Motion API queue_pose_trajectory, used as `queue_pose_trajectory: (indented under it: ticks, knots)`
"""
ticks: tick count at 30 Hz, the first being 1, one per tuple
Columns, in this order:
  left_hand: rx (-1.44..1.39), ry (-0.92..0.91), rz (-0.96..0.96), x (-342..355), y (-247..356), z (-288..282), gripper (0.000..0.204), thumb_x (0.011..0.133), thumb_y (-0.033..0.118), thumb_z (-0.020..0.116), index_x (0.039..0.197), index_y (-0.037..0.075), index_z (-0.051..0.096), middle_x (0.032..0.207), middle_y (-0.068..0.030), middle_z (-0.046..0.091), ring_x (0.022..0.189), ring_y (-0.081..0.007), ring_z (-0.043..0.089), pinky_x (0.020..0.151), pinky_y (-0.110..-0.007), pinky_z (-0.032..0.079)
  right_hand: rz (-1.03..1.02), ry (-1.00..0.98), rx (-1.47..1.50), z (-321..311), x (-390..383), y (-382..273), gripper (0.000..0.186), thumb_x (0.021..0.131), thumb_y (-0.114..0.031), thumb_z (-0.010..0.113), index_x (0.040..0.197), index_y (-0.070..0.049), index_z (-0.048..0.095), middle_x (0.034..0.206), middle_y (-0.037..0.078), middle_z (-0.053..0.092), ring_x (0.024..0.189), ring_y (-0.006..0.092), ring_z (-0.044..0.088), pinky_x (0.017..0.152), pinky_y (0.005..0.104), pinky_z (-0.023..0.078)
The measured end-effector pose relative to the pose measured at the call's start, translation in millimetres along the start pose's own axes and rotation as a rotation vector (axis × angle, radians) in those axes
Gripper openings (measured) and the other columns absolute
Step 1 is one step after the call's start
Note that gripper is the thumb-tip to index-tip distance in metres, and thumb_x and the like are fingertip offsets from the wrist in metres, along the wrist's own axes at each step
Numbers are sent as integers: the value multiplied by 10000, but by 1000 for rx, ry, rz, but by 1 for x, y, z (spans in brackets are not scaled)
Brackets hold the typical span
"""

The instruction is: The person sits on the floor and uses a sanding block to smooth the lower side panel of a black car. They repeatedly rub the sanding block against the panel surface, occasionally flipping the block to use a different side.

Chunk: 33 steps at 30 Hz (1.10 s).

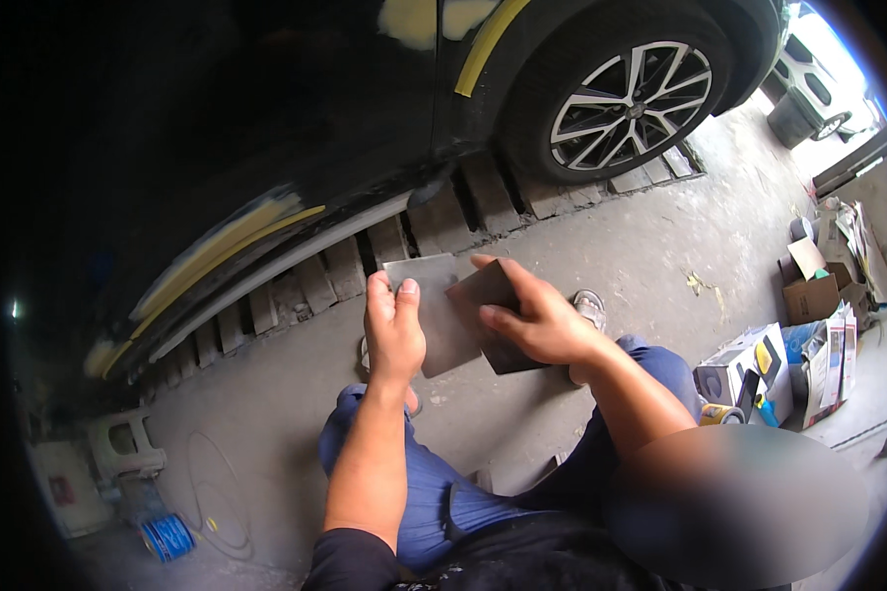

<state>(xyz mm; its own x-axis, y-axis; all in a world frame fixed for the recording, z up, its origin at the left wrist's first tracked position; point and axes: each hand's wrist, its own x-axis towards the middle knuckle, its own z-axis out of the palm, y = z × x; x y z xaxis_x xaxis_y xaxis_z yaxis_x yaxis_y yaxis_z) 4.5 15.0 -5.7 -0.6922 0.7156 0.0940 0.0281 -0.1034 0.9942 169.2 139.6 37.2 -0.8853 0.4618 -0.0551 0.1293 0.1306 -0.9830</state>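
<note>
Your left hand [394, 330] grips a grey flat plate [436, 313], thumb over its near face. Your right hand [532, 317] pinches a darker brown sheet [491, 313] that overlaps the plate's right edge, both held up in front of the black car [266, 128]. Car's lower panel shows pale filler patches [409, 20] and yellow masking tape [488, 39] near the wheel [631, 94], so prep looks partly done. Sheet is not yet touching the car; surface work looks still ahead. Boxes [808, 295] lie right of the car, blue can [168, 537] lower left.
</note>
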Motion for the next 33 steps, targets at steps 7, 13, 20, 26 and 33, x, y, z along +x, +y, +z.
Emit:
queue_pose_trajectory:
  ticks: [7,13,20,26,33]
  knots:
    - [-185,-79,-146,3,11,-1,179,968,162,595,1052,22,521,842,39,539,753,-25,443,671,-202,383,22,399,156,-39,8,7,528,913,-52,582,1404,-44,386,1124,75,596,1005,113,566,896,274,467]
    - [17,-117,-328,3,17,-4,478,1006,474,435,878,41,592,557,5,493,432,-64,393,412,-208,315,128,266,360,-37,0,-11,551,913,-64,608,1416,-61,381,1110,54,592,1014,118,564,907,278,463]
    - [-168,-408,-425,-17,18,28,257,916,207,656,1066,41,529,794,-20,581,548,-77,496,521,-205,417,96,171,398,-26,2,-6,527,912,-53,610,1388,-33,383,1130,78,602,1032,127,568,911,284,470]
    - [-209,-455,-528,-6,16,17,135,906,181,673,916,55,625,817,19,622,701,-48,537,649,-206,440,142,-23,220,-25,-2,-7,559,915,-107,627,1413,-27,385,1162,82,599,1071,149,549,961,292,432]
    - [-467,-144,-436,13,9,-8,261,995,350,519,904,106,504,708,-14,542,525,-85,518,422,-209,388,184,-65,96,-18,-4,-12,543,919,-134,621,1406,-35,404,1166,100,611,1081,156,550,974,305,422]
